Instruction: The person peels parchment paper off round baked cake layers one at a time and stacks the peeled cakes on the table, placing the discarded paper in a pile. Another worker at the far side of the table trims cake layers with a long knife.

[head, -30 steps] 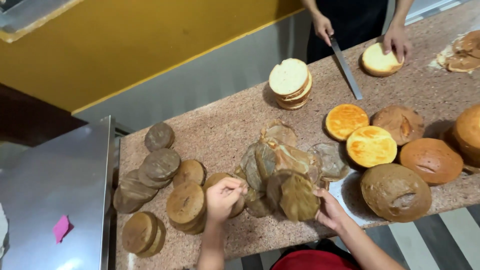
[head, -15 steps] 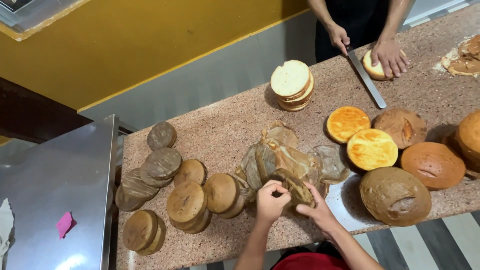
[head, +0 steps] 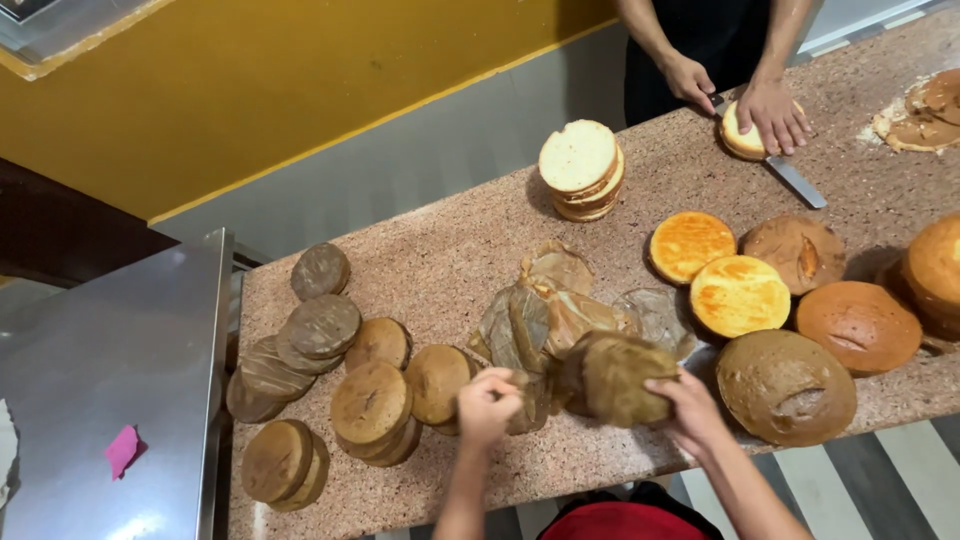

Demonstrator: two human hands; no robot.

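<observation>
On the speckled counter point(head: 440, 260), stacks of small brown cake rounds point(head: 370, 405) sit at the near left. Just right of them the left hand point(head: 488, 405) is closed, pinching the edge of a crumpled baking paper point(head: 525, 385). The right hand point(head: 690, 410) grips a paper-wrapped brown cake point(head: 615, 375), tilted, near the counter's near edge. Far right, another person's hands point(head: 770, 110) press a pale cake point(head: 742, 135) beside a knife point(head: 795, 180).

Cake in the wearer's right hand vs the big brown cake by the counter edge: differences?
The held cake is lifted and tilted, with paper partly on it; the big brown cake lies flat and bare on the counter. The held cake looks smaller. The right hand grips one; nothing touches the other. Both are round and brown.
</observation>
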